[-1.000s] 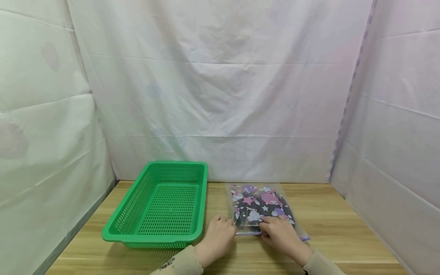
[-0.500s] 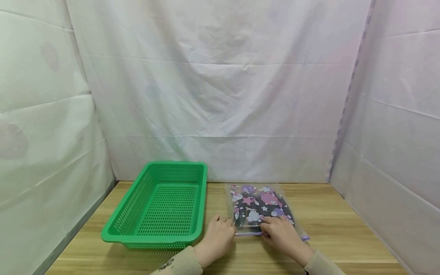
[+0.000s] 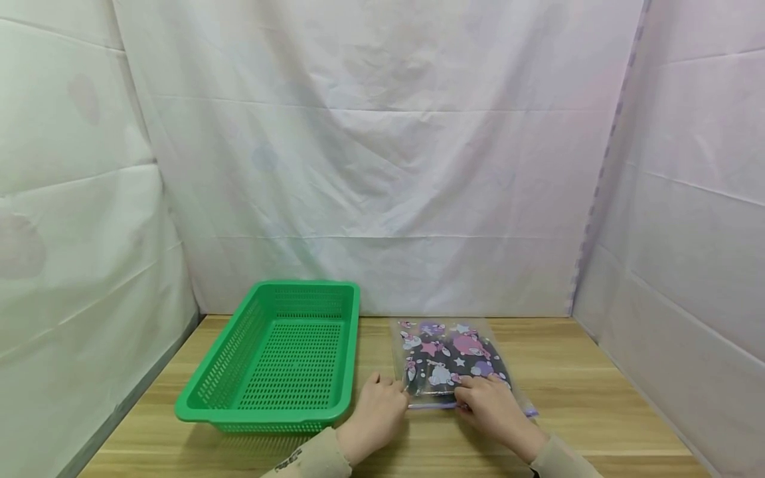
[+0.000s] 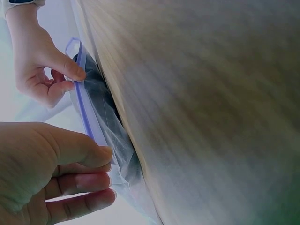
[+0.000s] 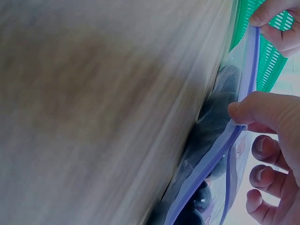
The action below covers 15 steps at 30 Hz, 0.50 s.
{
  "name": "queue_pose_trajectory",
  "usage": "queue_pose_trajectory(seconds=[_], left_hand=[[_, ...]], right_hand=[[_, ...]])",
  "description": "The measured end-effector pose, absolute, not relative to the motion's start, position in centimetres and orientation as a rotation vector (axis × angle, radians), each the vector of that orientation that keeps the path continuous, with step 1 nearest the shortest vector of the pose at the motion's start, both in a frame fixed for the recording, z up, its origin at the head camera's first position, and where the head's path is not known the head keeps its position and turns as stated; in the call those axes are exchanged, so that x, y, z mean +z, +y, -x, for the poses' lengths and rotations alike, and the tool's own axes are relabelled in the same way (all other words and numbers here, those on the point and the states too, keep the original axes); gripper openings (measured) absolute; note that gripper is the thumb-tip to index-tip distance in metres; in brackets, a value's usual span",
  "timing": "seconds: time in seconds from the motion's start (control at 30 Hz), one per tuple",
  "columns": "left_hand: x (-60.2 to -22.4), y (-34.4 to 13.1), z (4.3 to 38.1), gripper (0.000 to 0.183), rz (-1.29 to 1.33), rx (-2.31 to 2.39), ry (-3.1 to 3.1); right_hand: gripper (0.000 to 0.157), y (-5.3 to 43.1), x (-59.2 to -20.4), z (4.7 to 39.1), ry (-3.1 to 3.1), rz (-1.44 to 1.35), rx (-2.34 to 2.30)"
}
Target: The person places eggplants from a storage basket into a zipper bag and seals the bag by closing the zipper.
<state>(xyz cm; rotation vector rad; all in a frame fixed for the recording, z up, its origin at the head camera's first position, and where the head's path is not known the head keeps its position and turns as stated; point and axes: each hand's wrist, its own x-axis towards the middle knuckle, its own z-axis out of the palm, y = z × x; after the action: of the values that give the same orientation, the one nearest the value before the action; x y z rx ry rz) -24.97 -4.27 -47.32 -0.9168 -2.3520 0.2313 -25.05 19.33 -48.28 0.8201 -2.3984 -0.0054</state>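
Note:
A clear zip bag (image 3: 442, 358) with a cartoon print of pink, white and purple figures lies flat on the table, dark contents inside. Its purple zip strip (image 4: 84, 110) runs along the near edge. My left hand (image 3: 376, 415) pinches the strip's left end between thumb and fingers. Farther right along it, my right hand (image 3: 493, 411) pinches the strip between thumb and index finger, other fingers loosely bent. In the right wrist view, the zip's two sides stand apart to the right of that hand, and dark, shiny round things (image 5: 201, 199) show through the gap.
A green plastic basket (image 3: 352, 352) with slotted walls stands left of the bag, close to my left hand. The wooden table (image 3: 586, 398) is bounded by white cloth hangings (image 3: 388, 166) at the back and both sides.
My right hand has slid very slightly to the right along the zip strip. The left hand, bag and basket stay in place.

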Motion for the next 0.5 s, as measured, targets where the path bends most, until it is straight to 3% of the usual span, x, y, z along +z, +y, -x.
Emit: queue_pose_trajectory(seconds=[0.5], left_hand=[[-47.18,-4.27,24.96,0.01,0.906,0.216,-2.37]], right_hand=[[0.029,19.58,-48.44,25.25,-2.428,-0.824,-0.01]])
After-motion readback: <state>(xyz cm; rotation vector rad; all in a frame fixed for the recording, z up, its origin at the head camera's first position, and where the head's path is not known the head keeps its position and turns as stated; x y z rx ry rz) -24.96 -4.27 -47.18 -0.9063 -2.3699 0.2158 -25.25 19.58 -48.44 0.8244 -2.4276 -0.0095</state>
